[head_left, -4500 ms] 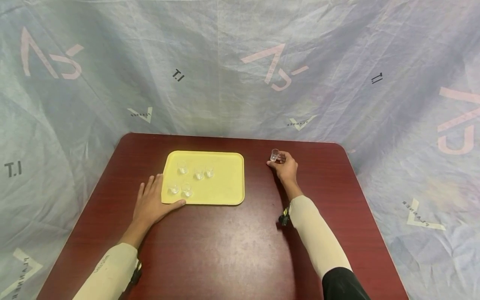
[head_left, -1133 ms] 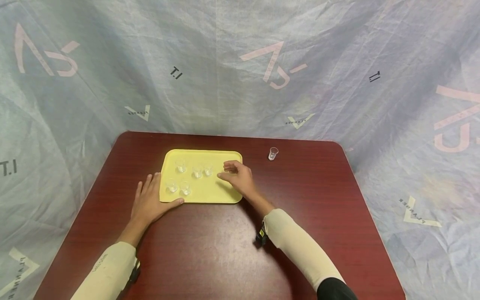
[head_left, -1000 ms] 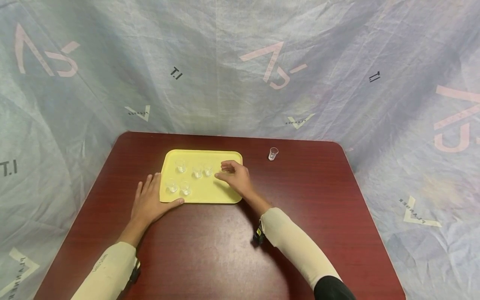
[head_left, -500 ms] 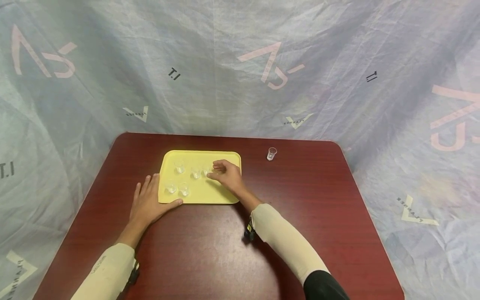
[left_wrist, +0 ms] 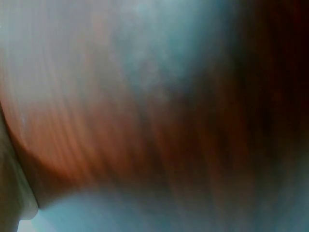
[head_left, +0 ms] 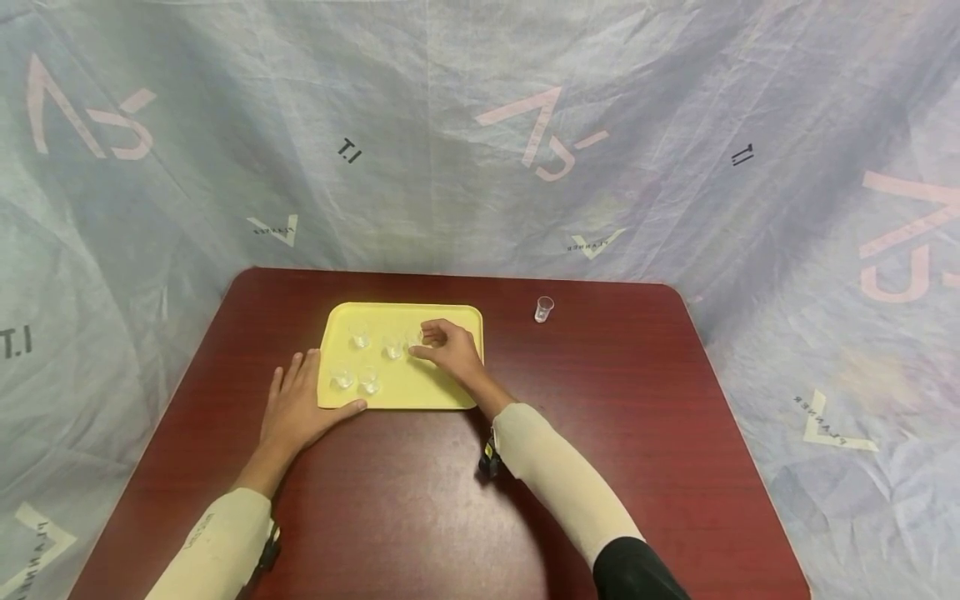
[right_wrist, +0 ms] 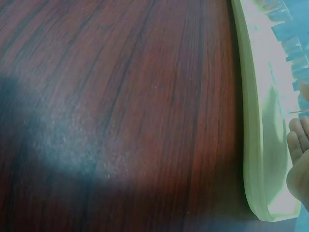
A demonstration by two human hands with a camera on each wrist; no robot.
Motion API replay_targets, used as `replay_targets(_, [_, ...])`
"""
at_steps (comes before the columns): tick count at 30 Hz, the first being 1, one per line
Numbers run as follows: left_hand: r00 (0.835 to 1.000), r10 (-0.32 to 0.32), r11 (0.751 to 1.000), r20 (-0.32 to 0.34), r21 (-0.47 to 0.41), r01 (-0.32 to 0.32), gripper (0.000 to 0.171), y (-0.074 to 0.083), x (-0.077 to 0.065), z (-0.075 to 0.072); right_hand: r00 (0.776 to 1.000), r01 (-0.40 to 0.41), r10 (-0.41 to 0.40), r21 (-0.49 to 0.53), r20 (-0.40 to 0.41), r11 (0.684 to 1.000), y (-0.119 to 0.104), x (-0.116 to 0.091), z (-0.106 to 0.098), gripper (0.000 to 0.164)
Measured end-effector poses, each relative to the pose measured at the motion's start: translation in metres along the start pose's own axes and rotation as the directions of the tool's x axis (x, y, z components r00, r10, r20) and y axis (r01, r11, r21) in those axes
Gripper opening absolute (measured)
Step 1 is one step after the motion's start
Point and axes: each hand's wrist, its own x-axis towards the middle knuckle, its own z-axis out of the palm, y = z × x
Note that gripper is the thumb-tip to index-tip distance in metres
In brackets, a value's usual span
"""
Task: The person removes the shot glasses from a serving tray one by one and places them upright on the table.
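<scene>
My left hand (head_left: 295, 408) lies flat with spread fingers at the near left corner of the yellow tray (head_left: 442, 387), its thumb along the front rim. Several small clear shot glasses stand on the tray, among them a back left glass (head_left: 360, 337), a middle glass (head_left: 393, 347) and two front glasses, one of them nearer the thumb (head_left: 368, 381). With curled fingers and thumb, my right hand (head_left: 452, 350) holds the rightmost glass (head_left: 413, 338), partly hidden by the fingertips. Fingers (right_wrist: 300, 133) of that hand show over the tray in the right wrist view.
Another shot glass (head_left: 543, 309) stands on the dark red table (head_left: 637, 417), right of the tray toward the back edge. Printed grey cloth (head_left: 420, 167) hangs behind and at both sides. The left wrist view is mostly blurred tabletop (left_wrist: 120, 140).
The right hand let go of a glass at the table's right, then moved left over the tray to the rightmost glass there. The left hand has stayed at the tray's corner.
</scene>
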Motion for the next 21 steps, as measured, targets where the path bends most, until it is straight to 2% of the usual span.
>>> replay_targets(21, [1.000,-0.002,1.000,0.007,0.006,0.002,0.143,0.0018,-0.0009,-0.0030,0.998,0.057,-0.057,-0.024,-0.008,0.998,0.0081,0.0012,0.0057,0.044])
